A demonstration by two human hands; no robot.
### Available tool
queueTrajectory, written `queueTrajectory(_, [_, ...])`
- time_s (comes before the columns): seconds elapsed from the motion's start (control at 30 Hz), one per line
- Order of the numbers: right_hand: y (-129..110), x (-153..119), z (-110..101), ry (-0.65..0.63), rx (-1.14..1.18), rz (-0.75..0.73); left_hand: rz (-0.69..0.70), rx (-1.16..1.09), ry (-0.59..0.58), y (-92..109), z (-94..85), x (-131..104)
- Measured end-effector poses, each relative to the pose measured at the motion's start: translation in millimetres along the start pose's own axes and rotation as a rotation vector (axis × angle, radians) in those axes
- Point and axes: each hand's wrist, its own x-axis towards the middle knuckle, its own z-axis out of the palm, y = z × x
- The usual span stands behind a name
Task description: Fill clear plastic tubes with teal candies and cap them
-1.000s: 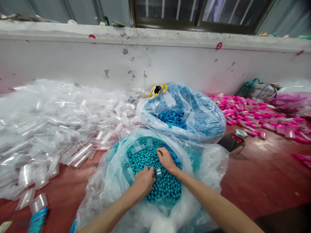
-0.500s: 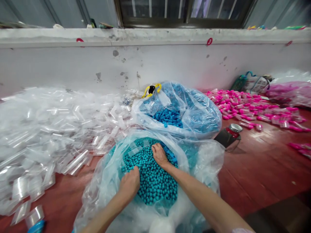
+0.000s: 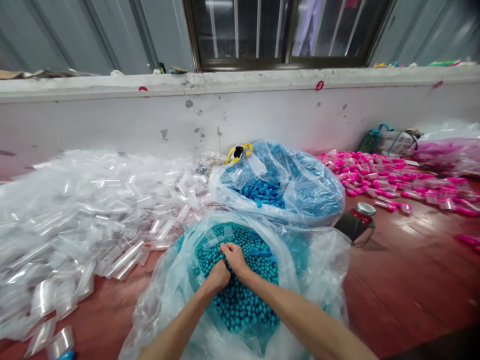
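An open clear plastic bag (image 3: pixel 165 295) in front of me is filled with small teal beads (image 3: pixel 243 305). Over the beads, my left hand (image 3: pixel 219 276) is closed in a fist, its fingertips hidden. My right hand (image 3: pixel 233 257) is just beyond and right of it, the two close together, with thumb and fingers pinched. What either hand holds, if anything, is too small or covered. Blue pieces (image 3: pixel 260 252) lie among the beads to the right of my right hand. A few clear plastic bits (image 3: pixel 228 231) rest on the beads at the bag's far side.
Behind stands a bag of blue pieces (image 3: pixel 262 192) with a yellow-handled item (image 3: pixel 238 151) at its edge. Clear plastic tubes (image 3: pixel 123 210) are heaped at left. Pink-ended tubes (image 3: pixel 382 175) and a dark jar with a silver lid (image 3: pixel 356 222) sit at right on the red surface (image 3: pixel 405 270).
Both hands have come together over the beads: my left moved right, my right moved left and nearer. The whole view has shifted slightly, showing more of the window.
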Motion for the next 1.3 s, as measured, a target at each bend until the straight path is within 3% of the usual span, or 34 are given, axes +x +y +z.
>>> queueTrajectory(0.1, [-4.7, -4.4, -11.3, -0.045, -0.028, -0.007, -0.087, -0.272, -0.054, 2.6, 8.9, -3.5])
queueTrajectory(0.23, [-7.2, -20.9, -56.3, -0.154, -0.11, -0.132, -0.12, -0.622, -0.122, 0.1, 11.2, -17.0])
queueTrajectory(0.27, [-5.3, -26.6, -70.6, -0.158, -0.169, -0.163, -0.115, -0.695, -0.141, -0.9, 9.9, -19.9])
queueTrajectory(0.37, [8.1, -44.0, -106.8, -0.127, -0.657, -0.241, -0.093, -0.864, -0.194, -2.7, 4.6, -25.4])
queueTrajectory(0.43, [19.4, -51.5, -117.1, -0.115, -0.745, -0.29, -0.085, -0.938, -0.21, -2.8, 1.7, -27.3])
queueTrajectory(0.53, [28.4, -49.1, -112.0, -0.171, -0.804, -0.302, -0.077, -1.004, -0.206, -2.3, -1.7, -30.0])
queueTrajectory(0.7, [16.7, -26.6, -99.3, -0.464, -0.787, -0.365, -0.043, -1.015, -0.11, -3.8, -7.9, -36.8])
queueTrajectory(0.77, [9.3, -23.5, -98.4, -0.416, -0.792, -0.309, -0.049, -0.952, -0.051, -5.0, -8.8, -39.4])
queueTrajectory(0.87, [0.5, -25.3, -91.7, -0.224, -0.886, -0.065, -0.039, -0.83, 0.014, -6.3, -6.8, -41.3])
queueTrajectory(0.93, [-3.1, -26.5, -83.0, -0.204, -0.9, 0.043, -0.029, -0.785, 0.037, -6.9, -4.4, -41.1])
queueTrajectory(1.1, [-6.4, -23.4, -69.3, -0.298, -0.847, -0.001, -0.055, -0.719, 0.112, -8.2, -2.1, -38.5])
queueTrajectory(1.23, [-10.8, -22.0, -74.8, -0.301, -0.764, -0.074, -0.07, -0.716, 0.126, -8.8, -3.4, -38.5])
queueTrajectory(1.3, [-15.8, -21.9, -77.6, -0.278, -0.596, -0.121, -0.076, -0.714, 0.13, -9.0, -3.9, -39.2])
